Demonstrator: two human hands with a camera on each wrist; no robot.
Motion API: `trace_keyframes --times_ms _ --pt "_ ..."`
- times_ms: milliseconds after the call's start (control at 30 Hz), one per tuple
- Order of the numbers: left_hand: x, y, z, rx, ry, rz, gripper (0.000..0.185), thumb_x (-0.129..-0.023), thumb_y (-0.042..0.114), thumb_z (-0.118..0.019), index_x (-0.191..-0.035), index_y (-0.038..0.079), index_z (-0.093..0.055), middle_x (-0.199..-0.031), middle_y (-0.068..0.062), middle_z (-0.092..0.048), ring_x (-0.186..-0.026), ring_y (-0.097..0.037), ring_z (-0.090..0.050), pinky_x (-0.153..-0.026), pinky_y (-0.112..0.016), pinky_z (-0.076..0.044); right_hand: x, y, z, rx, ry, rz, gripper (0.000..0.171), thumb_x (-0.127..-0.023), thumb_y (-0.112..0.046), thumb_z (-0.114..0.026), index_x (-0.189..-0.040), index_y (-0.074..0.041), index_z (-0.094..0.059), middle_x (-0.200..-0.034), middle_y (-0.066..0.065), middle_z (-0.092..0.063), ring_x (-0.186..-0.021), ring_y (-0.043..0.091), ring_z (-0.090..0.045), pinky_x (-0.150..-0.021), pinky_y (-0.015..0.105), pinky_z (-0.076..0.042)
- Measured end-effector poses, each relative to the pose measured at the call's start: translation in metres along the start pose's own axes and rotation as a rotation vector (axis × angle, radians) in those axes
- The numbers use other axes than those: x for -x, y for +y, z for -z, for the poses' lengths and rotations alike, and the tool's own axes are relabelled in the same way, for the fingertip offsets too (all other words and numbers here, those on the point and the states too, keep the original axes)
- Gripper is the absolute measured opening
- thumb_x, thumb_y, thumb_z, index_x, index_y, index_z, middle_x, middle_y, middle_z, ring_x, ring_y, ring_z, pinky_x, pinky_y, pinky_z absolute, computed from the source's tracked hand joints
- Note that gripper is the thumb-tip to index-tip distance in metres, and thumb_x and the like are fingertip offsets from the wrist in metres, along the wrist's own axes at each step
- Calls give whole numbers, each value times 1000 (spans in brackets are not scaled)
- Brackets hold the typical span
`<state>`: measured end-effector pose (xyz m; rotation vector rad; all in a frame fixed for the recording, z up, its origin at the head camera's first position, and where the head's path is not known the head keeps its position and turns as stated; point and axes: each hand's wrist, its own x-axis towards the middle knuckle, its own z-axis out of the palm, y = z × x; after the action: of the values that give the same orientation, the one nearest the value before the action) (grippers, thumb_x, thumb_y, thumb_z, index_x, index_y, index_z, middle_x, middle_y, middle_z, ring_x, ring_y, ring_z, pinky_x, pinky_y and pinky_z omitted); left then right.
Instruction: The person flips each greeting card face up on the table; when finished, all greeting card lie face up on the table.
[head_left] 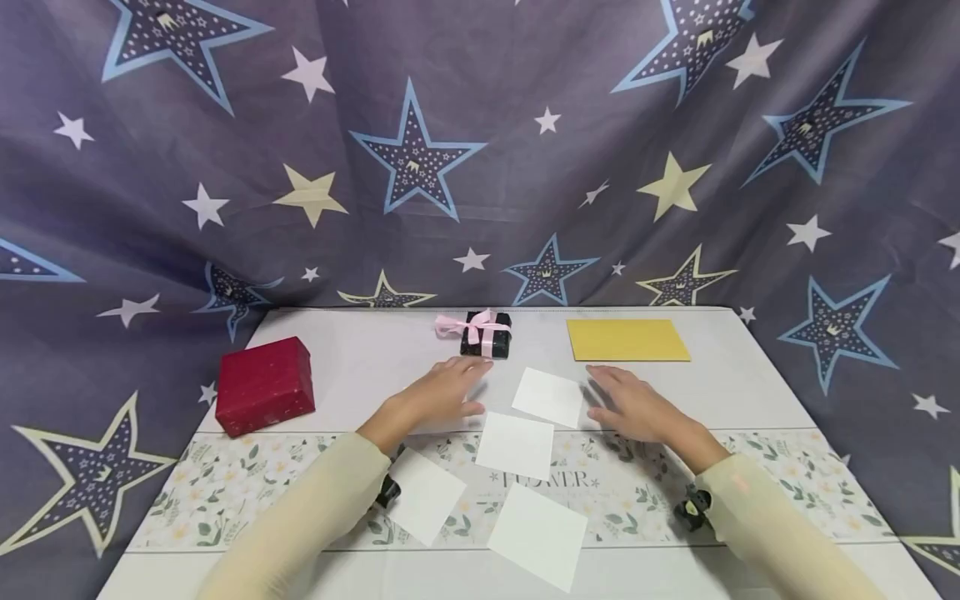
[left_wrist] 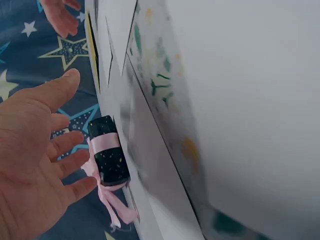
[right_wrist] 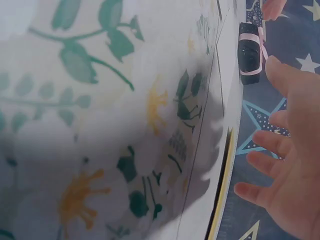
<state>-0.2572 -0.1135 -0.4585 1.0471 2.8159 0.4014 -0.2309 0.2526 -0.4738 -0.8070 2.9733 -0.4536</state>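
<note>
Both hands hover over the table with fingers spread and hold nothing. My left hand [head_left: 442,390] is just in front of a small black box [head_left: 495,335] tied with a pink ribbon [head_left: 474,327]; the same black box [left_wrist: 110,159] lies beyond the fingertips in the left wrist view. My right hand [head_left: 630,404] is in front of a flat yellow envelope-like piece [head_left: 628,340]. Between the hands lie two white paper squares, the farther [head_left: 549,397] and the nearer [head_left: 516,446]. Another white square [head_left: 426,495] lies by the left wrist, and one more [head_left: 538,537] is nearest the front.
A dark red wrapped box [head_left: 266,385] stands at the table's left side. A floral printed band [head_left: 247,492] crosses the white table covering [head_left: 360,358]. Behind and at both sides hangs a star-patterned curtain [head_left: 480,225].
</note>
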Motion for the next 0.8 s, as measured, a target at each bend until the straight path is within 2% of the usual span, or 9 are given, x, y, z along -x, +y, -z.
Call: trace_keyframes --times_ms 200,433,567,800 --pt "-28 3 -3 54 -50 -28 72 -96 32 -71 -156 7 -39 -158 -15 -43 -146 -32 -41 -122 -48 -32 -8 0 -4 -69 21 -47 67 -98 -35 -65 -151 1 -45 -143 28 -52 -131 48 -51 -108 63 -42" --pt "-63 7 -21 101 -106 -39 72 -95 34 -71 -155 6 -42 -154 -15 -46 -142 -27 -46 -120 -40 -36 -18 1 -13 -85 28 -100 68 -94 -37 -71 -146 0 -51 -121 18 -62 -111 34 -60 -98 55 -50" --pt "-72 11 -28 45 -107 -49 69 -95 38 -70 -153 10 -46 -150 -13 -51 -137 -28 -50 -118 -42 -39 -21 0 -18 -58 4 -135 70 -92 -40 -72 -147 -2 -51 -120 16 -62 -104 27 -60 -91 51 -52" --pt "-76 14 -32 -88 -79 -52 58 -93 42 -72 -144 19 -58 -147 -8 -55 -129 -28 -52 -111 -46 -42 -25 -3 -26 24 1 -168 71 -90 -47 -74 -144 -4 -56 -126 17 -60 -113 32 -56 -93 53 -46"
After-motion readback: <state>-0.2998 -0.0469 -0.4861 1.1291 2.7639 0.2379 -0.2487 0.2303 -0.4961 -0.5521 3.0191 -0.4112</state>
